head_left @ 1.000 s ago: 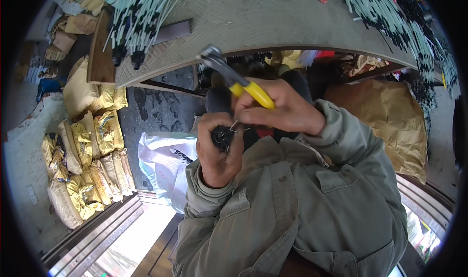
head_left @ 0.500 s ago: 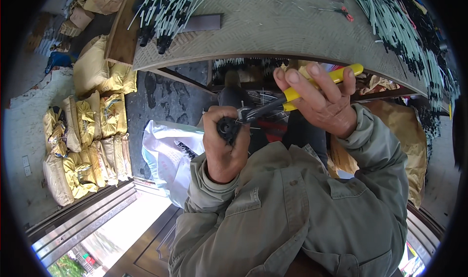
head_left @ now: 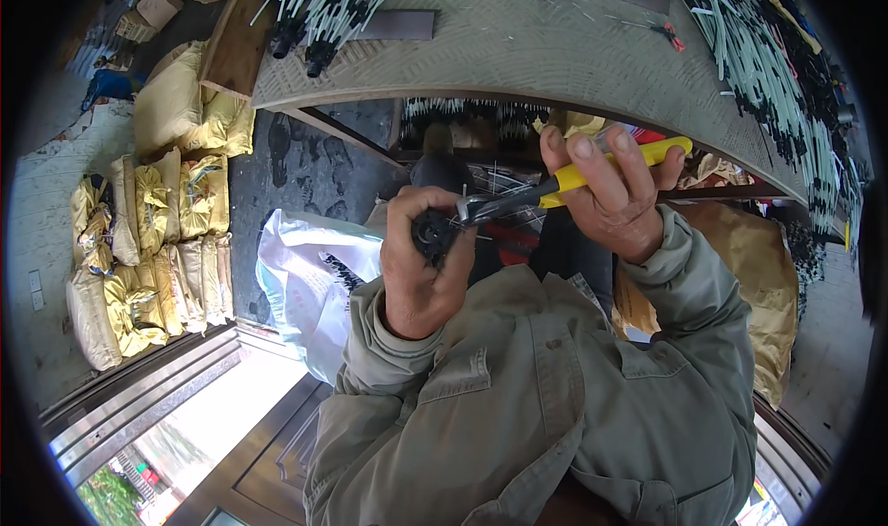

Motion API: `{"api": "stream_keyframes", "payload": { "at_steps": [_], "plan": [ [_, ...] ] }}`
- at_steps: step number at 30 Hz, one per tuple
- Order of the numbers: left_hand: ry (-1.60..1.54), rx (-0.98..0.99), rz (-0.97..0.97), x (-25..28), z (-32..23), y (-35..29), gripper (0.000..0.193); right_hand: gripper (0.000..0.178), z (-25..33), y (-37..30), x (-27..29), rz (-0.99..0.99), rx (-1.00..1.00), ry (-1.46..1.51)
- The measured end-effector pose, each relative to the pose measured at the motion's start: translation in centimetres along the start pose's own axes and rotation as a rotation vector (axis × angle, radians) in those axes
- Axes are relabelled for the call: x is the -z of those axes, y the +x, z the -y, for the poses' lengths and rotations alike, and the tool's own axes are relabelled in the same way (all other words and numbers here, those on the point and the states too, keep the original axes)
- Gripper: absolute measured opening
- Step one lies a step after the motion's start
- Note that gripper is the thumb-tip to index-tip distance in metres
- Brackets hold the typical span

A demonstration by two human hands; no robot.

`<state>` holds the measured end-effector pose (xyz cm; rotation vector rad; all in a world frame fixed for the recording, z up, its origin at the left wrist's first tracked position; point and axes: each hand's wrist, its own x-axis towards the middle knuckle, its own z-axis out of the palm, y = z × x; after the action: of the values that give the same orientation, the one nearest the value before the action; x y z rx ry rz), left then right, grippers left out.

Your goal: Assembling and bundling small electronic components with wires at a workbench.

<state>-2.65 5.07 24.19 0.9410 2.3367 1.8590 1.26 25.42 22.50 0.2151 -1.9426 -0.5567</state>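
Observation:
My left hand point(head_left: 418, 290) is closed round a dark, round black plastic part point(head_left: 431, 235), seen end-on at the top of the fist. Thin, light wires or sticks show beside it; how they join it is too small to tell. In my right hand point(head_left: 618, 211) is a pair of pliers point(head_left: 572, 178) with yellow handles, the fingers curled over the grips. Its dark metal jaws point left and reach the near side of the black part, by my left thumb and forefinger. Whether the jaws bite on anything cannot be made out.
A grey worktable point(head_left: 546, 59) stretches ahead, with bundles of white sticks with black ends point(head_left: 333, 8) and a red-handled tool point(head_left: 670, 36). Yellow and tan sacks point(head_left: 153, 248) are stacked at left. A white plastic sack point(head_left: 310, 281) stands by my left arm, a brown paper sack point(head_left: 754, 285) at right.
The pliers' yellow handles now sit closer together, and my right hand is slightly lower and left. My left hand still grips the black part. The whole view has shifted a little.

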Motion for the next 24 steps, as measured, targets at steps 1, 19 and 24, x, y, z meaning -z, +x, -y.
{"api": "stream_keyframes", "payload": {
  "at_steps": [1,19,24],
  "plan": [
    [0.018,-0.013,-0.004,0.1,0.0,0.1,0.029,0.022,-0.1,0.0,-0.2,-0.004,0.003,0.007],
    [0.028,-0.025,-0.023,0.2,0.1,-0.4,0.030,0.026,2.0,-0.7,1.4,0.107,-0.156,0.310],
    [0.009,-0.014,0.018,0.4,-0.1,-0.8,0.041,0.031,-1.5,0.8,3.7,0.352,-0.018,0.555]
  ]
}}
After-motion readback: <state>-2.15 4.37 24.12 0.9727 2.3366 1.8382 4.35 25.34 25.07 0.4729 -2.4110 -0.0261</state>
